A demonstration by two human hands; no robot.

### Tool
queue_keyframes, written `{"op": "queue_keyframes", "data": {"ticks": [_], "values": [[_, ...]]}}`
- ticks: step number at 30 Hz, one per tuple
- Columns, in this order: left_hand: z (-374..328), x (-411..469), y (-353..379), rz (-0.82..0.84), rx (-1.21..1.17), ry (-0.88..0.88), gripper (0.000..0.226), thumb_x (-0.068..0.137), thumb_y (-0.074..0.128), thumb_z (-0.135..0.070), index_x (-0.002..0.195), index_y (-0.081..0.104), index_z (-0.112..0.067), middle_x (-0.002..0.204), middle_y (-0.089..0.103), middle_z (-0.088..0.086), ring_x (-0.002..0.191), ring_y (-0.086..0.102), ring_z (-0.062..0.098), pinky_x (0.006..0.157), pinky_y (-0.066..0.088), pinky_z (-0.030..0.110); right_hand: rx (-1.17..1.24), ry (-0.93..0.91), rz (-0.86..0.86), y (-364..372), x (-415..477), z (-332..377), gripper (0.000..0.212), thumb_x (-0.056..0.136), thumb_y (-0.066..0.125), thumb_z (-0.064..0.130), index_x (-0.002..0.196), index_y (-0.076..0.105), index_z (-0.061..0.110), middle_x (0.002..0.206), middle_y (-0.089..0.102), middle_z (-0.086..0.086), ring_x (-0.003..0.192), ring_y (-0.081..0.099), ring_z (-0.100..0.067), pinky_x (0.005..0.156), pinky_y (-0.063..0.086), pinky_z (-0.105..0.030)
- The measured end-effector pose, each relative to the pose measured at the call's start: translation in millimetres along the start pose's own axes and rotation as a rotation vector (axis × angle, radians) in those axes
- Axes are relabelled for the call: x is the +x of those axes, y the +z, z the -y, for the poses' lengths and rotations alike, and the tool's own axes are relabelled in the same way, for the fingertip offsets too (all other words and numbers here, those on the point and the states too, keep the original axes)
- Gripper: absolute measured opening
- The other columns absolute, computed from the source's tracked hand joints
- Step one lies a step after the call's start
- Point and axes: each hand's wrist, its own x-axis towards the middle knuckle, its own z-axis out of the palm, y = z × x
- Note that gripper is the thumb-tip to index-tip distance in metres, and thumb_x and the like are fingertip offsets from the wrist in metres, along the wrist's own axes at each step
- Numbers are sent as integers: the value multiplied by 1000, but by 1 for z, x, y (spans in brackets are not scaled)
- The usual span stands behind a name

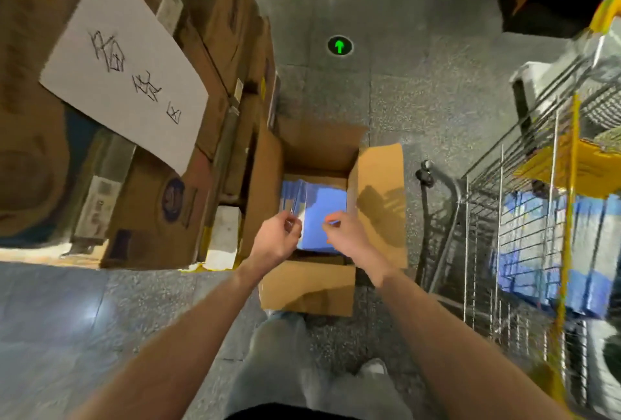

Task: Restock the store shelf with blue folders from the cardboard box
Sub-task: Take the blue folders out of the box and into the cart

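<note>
Blue folders [322, 208], glossy, in cardboard box [381, 177]; L hand [277, 238], R hand [346, 233] pinching them.

Blue folders [319, 214] seen stacked inside open cardboard box [379, 204], flaps splayed, frame centre on floor

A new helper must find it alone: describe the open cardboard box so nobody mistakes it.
Look on the grey floor between the stacked brown cartons with a white handwritten sign, left, and the wire cart, right. The open cardboard box stands there. Unlike the cartons beside it, its flaps are spread open and blue folders show inside.
</note>
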Motion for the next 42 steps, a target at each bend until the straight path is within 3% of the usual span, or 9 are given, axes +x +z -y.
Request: {"op": "queue_keyframes", "data": {"ticks": [8, 16, 24, 26, 29, 32, 36, 39, 42], "values": [[32, 80, 20, 78, -86, -156, 20, 95, 58, -35, 102, 65, -18, 91, 73, 6, 73, 72, 30, 71, 61, 42, 0, 96, -15, 4, 69, -21, 21, 100, 53, 18, 116, 62, 8, 97, 60, -4, 90, 55, -20, 79, 41, -26], [104, 158, 104, 67, -93, -287, 25, 98, 59, -39, 115, 62, -22, 94, 67, -6, 93, 69, 25, 85, 57, 40, 89, 237, -3, 67, 191, -111, 24, 97, 58, 24, 116, 62, 11, 72, 60, 4, 74, 58, -21, 78, 53, -41], [194, 245, 223, 45, -130, -412, 35, 100, 60, -30, 132, 62, -14, 92, 67, -1, 92, 63, 18, 79, 45, 22, 109, 265, 112, 99, 314, -222, 33, 96, 52, 40, 123, 59, 21, 113, 63, 1, 107, 65, -28, 93, 55, -50], [216, 272, 254, 63, -103, -444, 45, 100, 60, -34, 140, 56, -14, 113, 68, 6, 102, 61, 18, 76, 36, 14, 108, 314, 108, 107, 346, -245, 35, 96, 52, 40, 125, 59, 22, 122, 63, -1, 108, 65, -26, 94, 55, -49], [247, 309, 291, 81, -14, -424, 55, 100, 56, -41, 148, 46, -17, 142, 57, 9, 127, 55, 27, 92, 39, 22, 108, 348, 116, 125, 387, -275, 37, 88, 49, 57, 116, 61, 35, 123, 65, 0, 105, 66, -26, 91, 57, -50], [276, 340, 327, 80, 22, -417, 59, 98, 57, -46, 149, 40, -21, 141, 56, 7, 123, 57, 30, 97, 47, 38, 113, 348, 104, 146, 422, -308, 45, 76, 42, 74, 104, 59, 44, 118, 68, 3, 100, 67, -26, 89, 58, -50], [308, 367, 365, 26, 108, -507, 69, 92, 63, -46, 149, 34, -20, 149, 45, 8, 133, 49, 30, 103, 47, 49, 219, 384, 96, 161, 443, -325, 44, 99, 43, 53, 134, 52, 29, 131, 61, -3, 107, 64, -27, 91, 57, -48], [311, 358, 380, 67, 138, -448, 89, 94, 66, -44, 160, 10, -25, 169, 10, 4, 151, 27, 32, 114, 41, 51, 241, 388, 97, 168, 452, -340, 42, 101, 39, 52, 133, 50, 27, 128, 60, -5, 107, 62, -26, 92, 56, -48], [310, 352, 386, 6, 54, -434, 87, 97, 63, -40, 162, 7, -24, 170, 9, 1, 152, 26, 29, 117, 38, 42, 246, 397, 87, 171, 453, -347, 43, 102, 38, 53, 135, 48, 28, 130, 58, -3, 110, 60, -25, 94, 55, -46]]}}
